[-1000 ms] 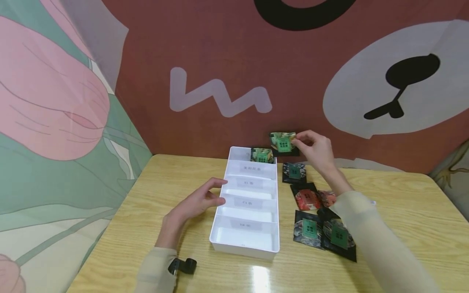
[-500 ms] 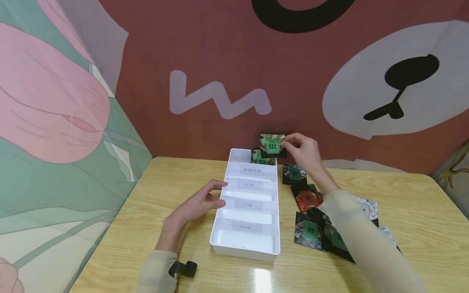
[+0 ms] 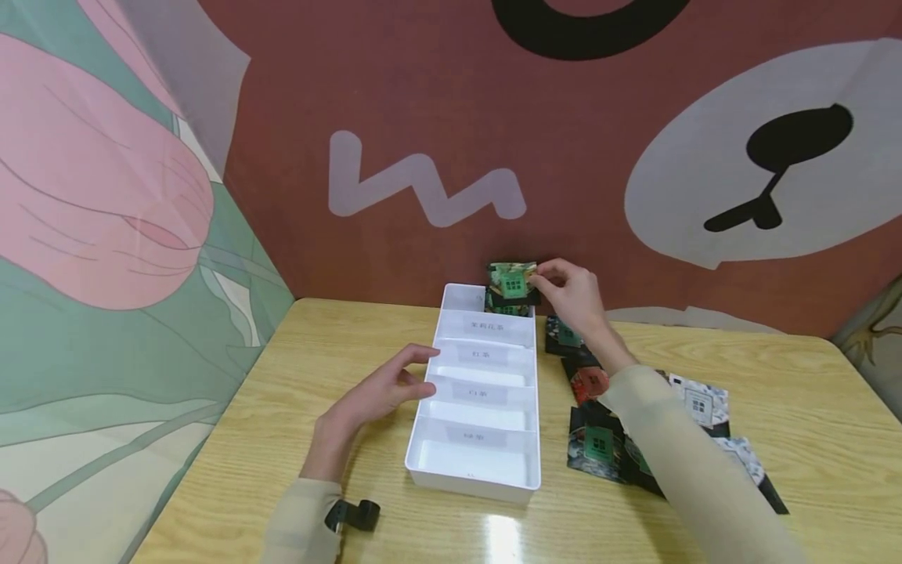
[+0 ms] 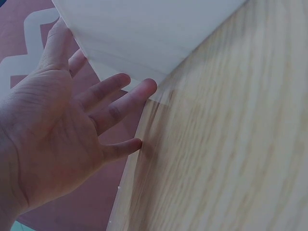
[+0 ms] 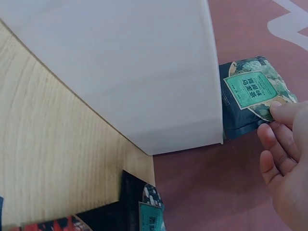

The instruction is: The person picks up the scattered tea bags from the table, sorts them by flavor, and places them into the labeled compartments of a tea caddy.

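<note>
Between thumb and fingers, my right hand (image 3: 576, 299) pinches the right edge of a tea sachet (image 3: 513, 280) with a green label. The sachet is above the far compartment of a white divided box (image 3: 470, 483); in the right wrist view this sachet (image 5: 252, 91) shows past the box's rim. A similar green-labelled sachet (image 3: 506, 310) is in that far compartment, partly hidden by the held one. At the box's left side rests my left hand (image 3: 377, 389), its thumb and index finger at the rim; in the left wrist view the fingers are spread along the outer wall.
Right of the box lie several dark sachets, among them a red-labelled sachet (image 3: 590, 381), a green-labelled sachet (image 3: 597, 444) and a white-labelled sachet (image 3: 699, 406), some under my right forearm. Paper labels mark the box's dividers. A patterned wall (image 3: 423, 251) stands behind the table (image 3: 282, 376).
My right hand has carried the pinched sachet left, from beside the box to over its far compartment. White-labelled sachets have come into view from behind the right forearm. The left hand stays put.
</note>
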Action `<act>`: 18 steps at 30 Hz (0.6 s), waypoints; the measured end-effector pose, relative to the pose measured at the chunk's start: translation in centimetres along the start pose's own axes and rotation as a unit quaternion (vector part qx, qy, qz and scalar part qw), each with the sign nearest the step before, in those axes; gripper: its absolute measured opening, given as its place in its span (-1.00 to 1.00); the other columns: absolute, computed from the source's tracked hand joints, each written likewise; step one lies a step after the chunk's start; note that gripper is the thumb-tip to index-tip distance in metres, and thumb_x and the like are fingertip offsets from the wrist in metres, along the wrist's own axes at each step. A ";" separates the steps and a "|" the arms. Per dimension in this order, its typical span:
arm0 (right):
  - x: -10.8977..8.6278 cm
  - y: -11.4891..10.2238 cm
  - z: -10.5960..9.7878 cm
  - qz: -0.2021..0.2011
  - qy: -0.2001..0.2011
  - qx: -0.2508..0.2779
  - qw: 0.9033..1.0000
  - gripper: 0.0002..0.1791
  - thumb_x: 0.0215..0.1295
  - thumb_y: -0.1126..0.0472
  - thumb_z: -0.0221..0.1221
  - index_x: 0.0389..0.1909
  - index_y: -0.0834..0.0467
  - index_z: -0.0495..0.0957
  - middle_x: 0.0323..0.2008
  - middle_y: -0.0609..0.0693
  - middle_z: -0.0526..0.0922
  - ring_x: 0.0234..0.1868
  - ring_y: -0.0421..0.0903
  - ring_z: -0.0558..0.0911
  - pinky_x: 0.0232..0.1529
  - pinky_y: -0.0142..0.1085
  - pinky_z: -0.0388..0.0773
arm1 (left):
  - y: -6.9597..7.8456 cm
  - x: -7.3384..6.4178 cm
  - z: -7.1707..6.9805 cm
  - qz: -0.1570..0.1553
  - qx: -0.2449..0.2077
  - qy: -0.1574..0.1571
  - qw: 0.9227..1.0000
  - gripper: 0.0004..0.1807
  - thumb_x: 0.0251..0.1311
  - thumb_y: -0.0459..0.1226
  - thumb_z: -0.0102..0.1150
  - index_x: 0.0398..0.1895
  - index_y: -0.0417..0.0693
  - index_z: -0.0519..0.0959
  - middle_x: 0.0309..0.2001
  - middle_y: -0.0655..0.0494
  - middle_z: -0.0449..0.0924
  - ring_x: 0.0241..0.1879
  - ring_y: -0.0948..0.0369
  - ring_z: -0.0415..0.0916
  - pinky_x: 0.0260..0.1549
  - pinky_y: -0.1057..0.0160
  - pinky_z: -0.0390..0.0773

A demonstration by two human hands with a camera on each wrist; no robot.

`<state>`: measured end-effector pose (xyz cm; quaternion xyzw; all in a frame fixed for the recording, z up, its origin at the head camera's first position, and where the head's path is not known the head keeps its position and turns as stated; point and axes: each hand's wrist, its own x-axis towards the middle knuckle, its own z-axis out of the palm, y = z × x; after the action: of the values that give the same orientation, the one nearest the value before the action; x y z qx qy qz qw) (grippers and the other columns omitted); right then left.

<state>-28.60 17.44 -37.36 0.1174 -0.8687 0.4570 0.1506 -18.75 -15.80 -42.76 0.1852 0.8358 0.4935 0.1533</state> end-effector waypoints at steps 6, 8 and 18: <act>0.0 0.1 0.5 0.011 -0.001 0.009 1.000 -0.72 0.35 -0.01 0.26 -0.11 0.10 0.66 -0.15 0.06 0.75 -0.20 -0.05 0.67 -0.30 -0.34 0.54 | 0.1 -0.1 0.0 0.002 0.000 0.000 1.000 -0.37 0.28 -0.03 0.27 0.39 0.29 0.31 0.37 0.19 0.33 -0.08 0.14 0.53 -0.04 0.16 0.47; -0.1 0.1 0.7 0.014 -0.002 0.016 1.000 -0.72 0.35 -0.02 0.26 -0.11 0.10 0.66 -0.15 0.05 0.75 -0.20 -0.05 0.67 -0.29 -0.34 0.54 | 0.0 -0.1 0.0 0.000 0.000 0.002 1.000 -0.37 0.27 -0.01 0.28 0.38 0.31 0.31 0.36 0.21 0.33 -0.08 0.15 0.53 -0.05 0.19 0.48; -0.1 0.1 1.1 0.025 -0.006 0.024 0.999 -0.73 0.35 -0.04 0.25 -0.13 0.07 0.64 -0.16 0.04 0.74 -0.21 -0.05 0.65 -0.27 -0.26 0.53 | -0.1 -0.1 -0.1 -0.002 -0.004 -0.001 1.000 -0.37 0.27 -0.02 0.28 0.38 0.30 0.31 0.36 0.19 0.33 -0.08 0.13 0.53 -0.07 0.17 0.48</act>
<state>-28.68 16.55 -38.10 0.1021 -0.8612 0.4805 0.1307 -18.73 -15.93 -42.80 0.1835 0.8340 0.4965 0.1559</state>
